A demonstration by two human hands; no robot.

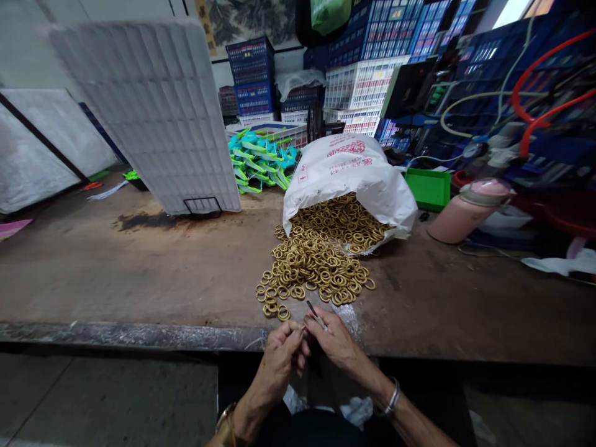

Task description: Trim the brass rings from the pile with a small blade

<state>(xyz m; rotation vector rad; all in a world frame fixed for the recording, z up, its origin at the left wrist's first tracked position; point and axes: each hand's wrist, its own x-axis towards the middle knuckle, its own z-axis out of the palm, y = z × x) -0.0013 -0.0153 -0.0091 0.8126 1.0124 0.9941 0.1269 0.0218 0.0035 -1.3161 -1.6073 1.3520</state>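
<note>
Several gold-coloured rings (321,267) spill from the mouth of a white sack (344,161) onto the brown worktable (195,273). At the table's front edge, my left hand (283,354) is closed, its fingers pinching something too small to make out. Close beside it, my right hand (333,338) is also closed, gripping a thin dark-tipped tool (316,315) that points up and left toward the rings. The fingertips of both hands meet or nearly meet. A few loose rings (279,310) lie just beyond my left hand.
A tall white ribbed panel (158,118) stands at the left. Green and blue plastic pieces (263,158) are heaped behind the table's middle. A pink bottle (468,211) and a green tray (428,189) stand at the right. Stacked crates (363,87) fill the back.
</note>
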